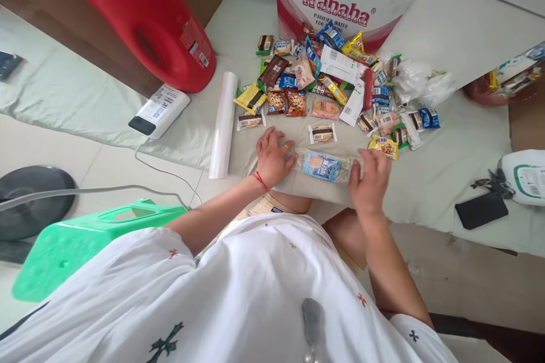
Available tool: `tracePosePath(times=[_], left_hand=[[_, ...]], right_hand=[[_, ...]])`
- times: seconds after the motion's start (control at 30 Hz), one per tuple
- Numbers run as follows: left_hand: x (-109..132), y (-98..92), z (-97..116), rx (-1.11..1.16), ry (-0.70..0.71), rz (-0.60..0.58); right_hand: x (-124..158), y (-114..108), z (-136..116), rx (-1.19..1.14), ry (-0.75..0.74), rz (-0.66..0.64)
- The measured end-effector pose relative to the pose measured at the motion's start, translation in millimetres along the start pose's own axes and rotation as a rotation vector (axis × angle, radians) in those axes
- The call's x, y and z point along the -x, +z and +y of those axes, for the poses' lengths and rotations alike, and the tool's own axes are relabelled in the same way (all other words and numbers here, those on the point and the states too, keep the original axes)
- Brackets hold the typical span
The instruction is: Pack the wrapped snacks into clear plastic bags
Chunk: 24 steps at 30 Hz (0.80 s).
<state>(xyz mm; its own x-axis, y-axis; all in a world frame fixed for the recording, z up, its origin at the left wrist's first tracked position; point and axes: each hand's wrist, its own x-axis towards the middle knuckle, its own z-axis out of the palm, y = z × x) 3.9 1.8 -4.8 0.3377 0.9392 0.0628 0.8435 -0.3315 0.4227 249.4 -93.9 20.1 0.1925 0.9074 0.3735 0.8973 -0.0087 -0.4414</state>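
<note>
A blue-labelled snack packet (321,166) in clear plastic film lies flat near the table's front edge, between my two hands. At its left end, my left hand (273,160) has thumb and index finger closed on the film, and its other fingers rest on the cloth. My right hand (371,178) is curled over the right end, thumb against the film. Just beyond the packet lies a small clear-wrapped biscuit (322,134). A yellow cookie packet (384,147) sits by my right fingertips. Another wrapped biscuit (251,119) is beyond my left hand.
A pile of mixed snack packets (298,74) lies before a Wahaha carton (340,5). Left of it are a plastic film roll (223,125), a white power bank (160,110) with a cable, and a red jug (149,22). A black phone-like object (481,211) lies right.
</note>
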Motion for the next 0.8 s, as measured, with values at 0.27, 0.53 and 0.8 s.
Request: tracePosePath(times=[0.27,0.53,0.8], left_hand=[[-10.7,-19.3,24.6,0.379,-0.131,-0.218],[-1.4,24.6,59.6,0.775,-0.083,-0.311],[8.1,27.7,66.4,0.223,0.12,-0.277]], right_hand=[[27.5,37.3,-35.9,0.003,-0.237,-0.358],[28.8,18.1,-12.5,-0.316,-0.097,-0.172],[12.2,0.3,41.6,-0.08,0.524,-0.091]])
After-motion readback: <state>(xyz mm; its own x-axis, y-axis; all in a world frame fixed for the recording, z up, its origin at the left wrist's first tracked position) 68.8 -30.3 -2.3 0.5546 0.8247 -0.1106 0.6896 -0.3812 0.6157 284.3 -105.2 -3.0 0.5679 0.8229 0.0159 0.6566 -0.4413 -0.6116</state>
